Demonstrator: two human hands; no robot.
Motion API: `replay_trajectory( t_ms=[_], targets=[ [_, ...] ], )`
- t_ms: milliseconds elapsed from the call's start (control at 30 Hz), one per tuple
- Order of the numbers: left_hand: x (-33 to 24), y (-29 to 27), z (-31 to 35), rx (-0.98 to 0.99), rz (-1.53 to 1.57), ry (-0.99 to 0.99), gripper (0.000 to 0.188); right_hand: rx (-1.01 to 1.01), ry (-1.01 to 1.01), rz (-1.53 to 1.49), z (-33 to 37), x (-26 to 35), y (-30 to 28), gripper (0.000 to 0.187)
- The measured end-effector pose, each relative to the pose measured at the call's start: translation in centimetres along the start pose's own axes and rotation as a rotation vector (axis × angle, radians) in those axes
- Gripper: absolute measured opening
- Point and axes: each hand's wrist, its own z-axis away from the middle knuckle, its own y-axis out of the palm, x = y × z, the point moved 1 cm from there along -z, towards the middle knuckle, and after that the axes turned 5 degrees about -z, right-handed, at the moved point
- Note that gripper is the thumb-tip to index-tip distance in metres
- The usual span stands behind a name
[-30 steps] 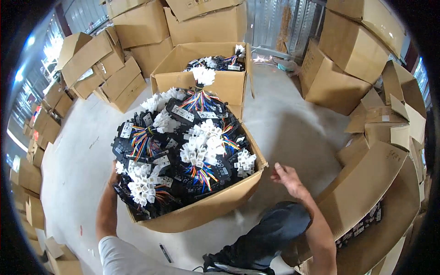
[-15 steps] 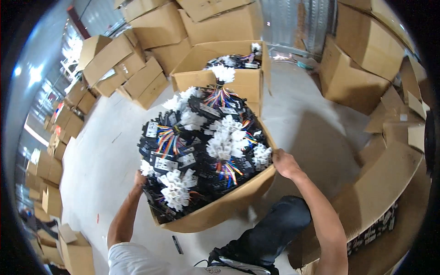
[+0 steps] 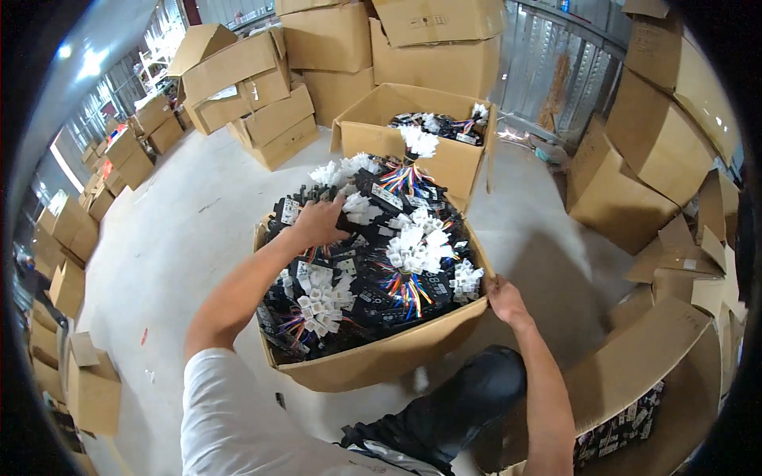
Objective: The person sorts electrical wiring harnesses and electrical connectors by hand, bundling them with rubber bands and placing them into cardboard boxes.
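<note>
A cardboard box (image 3: 373, 371) in front of me is heaped with black plastic modules, bundled with coloured wires and white connectors (image 3: 417, 242). My right hand (image 3: 506, 301) is closed on the rim at its right near corner. Over the left far part of the heap lies my left hand (image 3: 320, 222), its thumb and fingers apart, touching the modules. Its fingertips are partly hidden among the parts beside a white connector cluster (image 3: 361, 209). One bundle with white connectors (image 3: 419, 141) stands up at the far side.
Just beyond stands another open box (image 3: 369, 127) holding similar bundles. Stacked cartons (image 3: 329, 47) line the back, with more piled at right (image 3: 627, 166) and far left. A large open carton (image 3: 627, 365) with black parts sits at my right. A small black piece (image 3: 280, 400) lies on the floor.
My left hand has let go of the box's left side and moved up onto the heap. My right hand keeps its hold on the rim. The view has shifted slightly.
</note>
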Motion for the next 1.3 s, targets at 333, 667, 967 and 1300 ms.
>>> replay_trajectory(
  t_ms=[333, 667, 967, 1300],
  targets=[
    [7.8, -9.8, -1.3, -0.491, 0.639, -0.592, 0.048, -0.054, 0.025, 0.018, 1.7, -0.2, -1.5, 0.039],
    [15.9, 6.5, 1.7, -0.008, 0.774, -0.907, 0.071, -0.117, 0.028, 0.057, 1.2, -0.6, -0.8, 0.042],
    [7.9, -2.8, 3.2, 0.007, 0.092, -0.350, 0.055, -0.153, -0.011, -0.065, 1.0, -0.7, -0.1, 0.041],
    [-3.9, 7.7, -13.4, -0.269, -0.007, 0.374, 0.061, -0.038, 0.029, -0.226, 2.0, -1.7, -0.7, 0.056]
  ],
)
